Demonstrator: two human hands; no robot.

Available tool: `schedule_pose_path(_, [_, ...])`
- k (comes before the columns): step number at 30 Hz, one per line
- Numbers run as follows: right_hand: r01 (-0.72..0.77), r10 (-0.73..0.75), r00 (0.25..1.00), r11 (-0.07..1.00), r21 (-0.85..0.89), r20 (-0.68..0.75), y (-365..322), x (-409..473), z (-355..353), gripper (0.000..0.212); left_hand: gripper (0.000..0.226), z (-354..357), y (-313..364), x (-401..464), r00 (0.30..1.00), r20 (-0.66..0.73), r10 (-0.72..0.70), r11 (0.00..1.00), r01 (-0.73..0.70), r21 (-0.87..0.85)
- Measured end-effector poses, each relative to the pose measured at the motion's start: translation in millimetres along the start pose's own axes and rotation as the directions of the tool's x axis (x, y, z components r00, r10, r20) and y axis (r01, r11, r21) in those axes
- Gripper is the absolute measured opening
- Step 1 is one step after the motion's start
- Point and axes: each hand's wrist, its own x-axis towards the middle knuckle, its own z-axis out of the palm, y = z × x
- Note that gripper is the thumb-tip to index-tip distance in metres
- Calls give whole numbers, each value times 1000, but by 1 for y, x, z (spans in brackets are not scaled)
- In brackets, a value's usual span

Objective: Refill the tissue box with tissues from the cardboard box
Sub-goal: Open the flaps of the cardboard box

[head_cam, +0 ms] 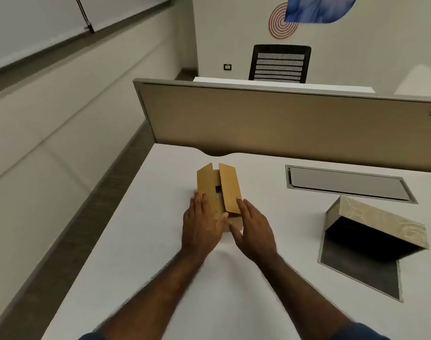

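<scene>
A small brown cardboard box (228, 185) lies on the white desk (160, 241), its two long top flaps partly raised with a white gap between them. My left hand (201, 223) rests flat on the left flap, fingers together. My right hand (255, 227) touches the near end of the right flap with fingers spread. To the right stands the tissue box (379, 222), beige and patterned, hinged wide open so its dark inside and flat dark base show. No tissues are visible in it.
A grey cable hatch (347, 184) is set into the desk behind the tissue box. A tan partition (283, 123) closes the far edge. Beyond it is a black mesh chair (279, 63). The desk's left edge drops to the floor.
</scene>
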Motion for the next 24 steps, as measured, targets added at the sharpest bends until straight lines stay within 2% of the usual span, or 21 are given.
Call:
schedule_pose_path(4, [-80, 81, 996, 996, 42, -38, -11, 18, 7, 81, 100, 9, -29, 16, 997, 11, -70, 993, 71, -91])
schedule_pose_path(6, [-126, 129, 990, 990, 60, -48, -13, 23, 11, 75, 93, 14, -41, 20, 998, 28, -48, 995, 51, -82])
schedule_pose_path(8, [-138, 146, 985, 986, 94, -86, -12, 27, 13, 62, 78, 21, -52, 22, 1000, -13, -19, 994, 18, -106])
schedule_pose_path(11, [-188, 236, 957, 947, 260, -166, -12, 29, 13, 40, 44, 27, -62, 22, 998, -56, -42, 959, 25, -282])
schedule_pose_path(12, [-224, 293, 940, 917, 329, -177, -13, 30, 11, 37, 40, 30, -64, 22, 997, -55, -63, 932, 39, -361])
schedule_pose_path(15, [-313, 449, 878, 801, 510, -167, -8, 31, 7, 31, 40, 37, -72, 17, 988, -27, -151, 822, 111, -559])
schedule_pose_path(19, [-336, 584, 809, 552, 763, -66, 10, 23, 0, 37, 17, 38, -75, -8, 985, 52, -167, 682, 153, -715])
schedule_pose_path(21, [-357, 633, 774, 436, 826, 0, 21, 15, 0, 40, 6, 41, -74, -28, 974, 112, -199, 572, 208, -793])
schedule_pose_path(22, [-380, 662, 748, 374, 846, 43, 25, 10, 0, 41, 11, 42, -72, -37, 961, 154, -231, 512, 255, -820])
schedule_pose_path(24, [-415, 700, 702, 251, 875, 132, 33, 0, 3, 43, 35, 44, -68, -53, 928, 232, -292, 406, 340, -848])
